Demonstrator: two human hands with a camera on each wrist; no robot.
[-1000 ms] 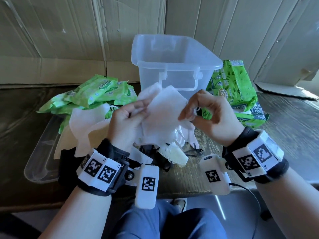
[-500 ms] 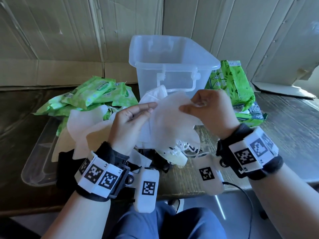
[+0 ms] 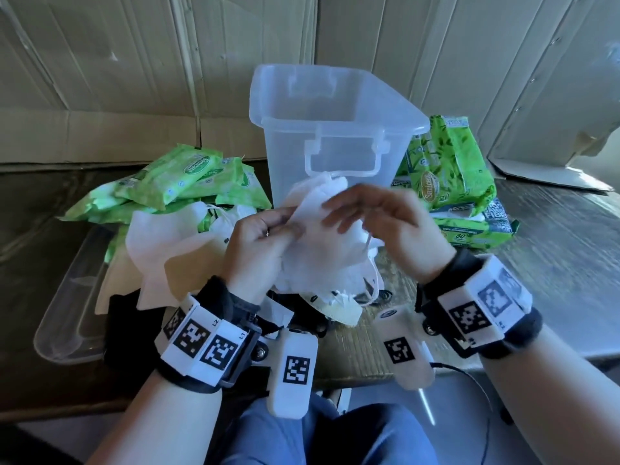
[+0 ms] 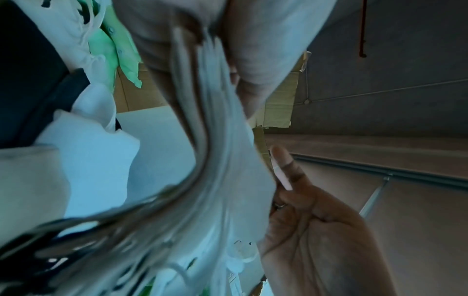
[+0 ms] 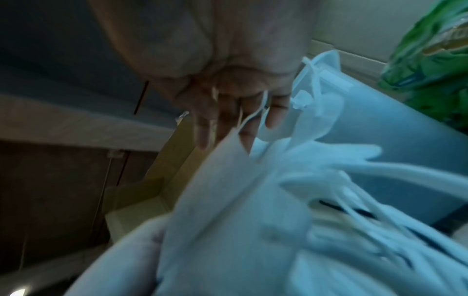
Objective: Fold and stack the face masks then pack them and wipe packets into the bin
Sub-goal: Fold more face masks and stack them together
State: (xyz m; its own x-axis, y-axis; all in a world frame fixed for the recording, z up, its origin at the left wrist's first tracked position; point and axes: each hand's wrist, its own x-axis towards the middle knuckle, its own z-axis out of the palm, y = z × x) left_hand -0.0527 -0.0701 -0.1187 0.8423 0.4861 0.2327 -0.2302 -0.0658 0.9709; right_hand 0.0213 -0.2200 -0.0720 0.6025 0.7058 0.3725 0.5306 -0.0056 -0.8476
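Observation:
My left hand [image 3: 288, 226] pinches the left edge of a bunch of white face masks [image 3: 322, 253] held above the table in front of the clear plastic bin [image 3: 335, 129]. My right hand [image 3: 349, 213] hovers over the masks with its fingers spread and straight, blurred by motion. Thin white ear loops [image 3: 370, 243] hang below it; in the right wrist view they run across the fingers [image 5: 222, 112]. The left wrist view shows the layered mask edges [image 4: 222, 160] and the right palm [image 4: 311, 220] beside them. The bin looks empty.
Green wipe packets lie in a heap left of the bin [image 3: 188, 182] and in a stack on its right [image 3: 446, 169]. Loose white masks [image 3: 167, 243] and a clear lid [image 3: 70, 313] lie at the left. Another pale mask [image 3: 339, 307] lies under my hands.
My right hand has let go of the masks' right edge and spread its fingers over them. The left hand keeps its pinch, and the bunch has drawn closer together.

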